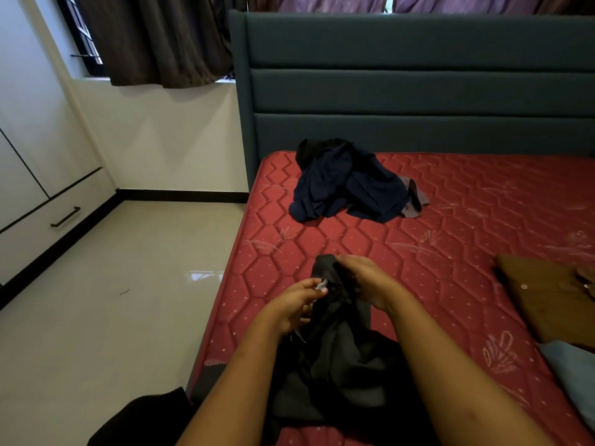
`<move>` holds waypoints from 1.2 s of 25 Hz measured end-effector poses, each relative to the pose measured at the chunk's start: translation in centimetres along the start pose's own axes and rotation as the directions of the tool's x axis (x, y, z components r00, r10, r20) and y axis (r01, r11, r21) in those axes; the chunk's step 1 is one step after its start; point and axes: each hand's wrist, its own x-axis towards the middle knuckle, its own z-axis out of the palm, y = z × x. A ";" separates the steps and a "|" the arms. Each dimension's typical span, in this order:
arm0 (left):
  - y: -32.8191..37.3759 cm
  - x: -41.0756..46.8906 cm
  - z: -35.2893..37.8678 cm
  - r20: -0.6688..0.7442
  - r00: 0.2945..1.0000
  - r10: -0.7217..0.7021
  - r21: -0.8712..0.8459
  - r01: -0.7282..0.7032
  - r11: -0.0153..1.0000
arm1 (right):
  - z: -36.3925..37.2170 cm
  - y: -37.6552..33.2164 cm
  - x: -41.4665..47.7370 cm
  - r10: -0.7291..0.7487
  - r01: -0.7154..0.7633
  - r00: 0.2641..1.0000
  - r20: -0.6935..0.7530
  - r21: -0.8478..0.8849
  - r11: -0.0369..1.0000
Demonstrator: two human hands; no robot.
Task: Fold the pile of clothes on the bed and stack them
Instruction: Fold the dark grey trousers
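Black fabric, soft & limp, hangs bunched between our hands over the near part of the red mattress (450, 226). This dark garment (335, 352) drapes from our grip down onto the bed, its lower part crumpled between our forearms. Our left hand (297, 305) pinches a small white label (322, 285) at the garment's upper edge, thumb & fingers closed on it. Our right hand (363, 281) is curled round the bunched top just beside it. We judge it light & floppy w/ no stiffness. It prob. won't keep any shape until spread flat, so the best hold is two top corners, one per hand, then a shake-out. What kind of garment it is, we can't tell. To the right, a blue-grey piece (573, 371) & beyond it a brown folded piece (547, 300) lie flat, prob. the stack. Farther off, near the headboard (418, 91), the unfolded pile (351, 185) of navy & dark clothes sits heaped, well apart from us.
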 end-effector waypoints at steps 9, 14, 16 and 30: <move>3.5 1.1 3.1 -0.098 0.752 0.652 0.546 -0.507 0.667 | -1.4 -4.3 -6.1 -0.121 0.137 0.973 0.197 -0.068 0.988; 6.5 0.5 5.0 -0.238 0.881 0.408 -0.007 -0.422 0.907 | -2.3 -4.6 -8.9 -0.352 0.405 0.914 0.204 -0.366 0.838; 6.8 -0.4 5.5 -0.133 0.885 0.446 0.157 -0.425 0.891 | -2.1 -4.3 -8.9 -0.520 0.478 0.838 0.167 -0.683 0.552; 1.9 -1.1 -0.9 0.024 0.998 0.064 0.996 -0.029 0.082 | -5.0 -1.5 -8.6 -0.358 0.296 0.918 0.168 -0.894 0.338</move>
